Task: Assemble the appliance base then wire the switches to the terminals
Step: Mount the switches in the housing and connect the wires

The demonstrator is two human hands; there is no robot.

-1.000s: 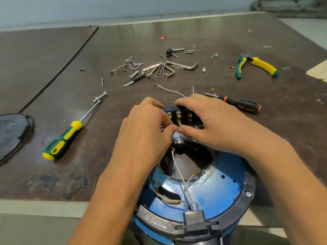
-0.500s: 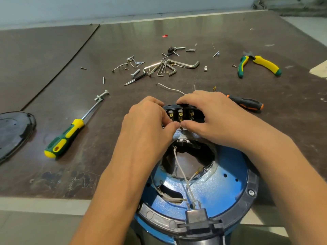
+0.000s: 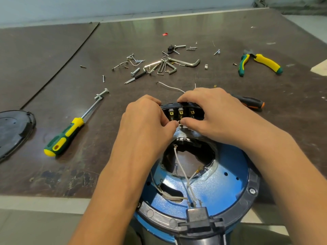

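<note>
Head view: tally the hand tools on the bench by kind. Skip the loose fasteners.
Screwdrivers: 2 (green-yellow screwdriver, black-orange screwdriver, which is partly hidden)
Pliers: 1 (green-yellow pliers)
Hex key set: 1 (hex key set)
Total: 4

You are in what looks like a repair workshop. The worn, scratched dark surface [image 3: 53, 50] before you is scattered with loose screws [image 3: 192, 48], a bunch of hex keys [image 3: 184, 63], yellow-and-green pliers [image 3: 260, 63] and a matching screwdriver [image 3: 65, 137]. An opened blue appliance base [image 3: 221, 188] with bare wires [image 3: 180, 167] sits at its near edge.
</note>
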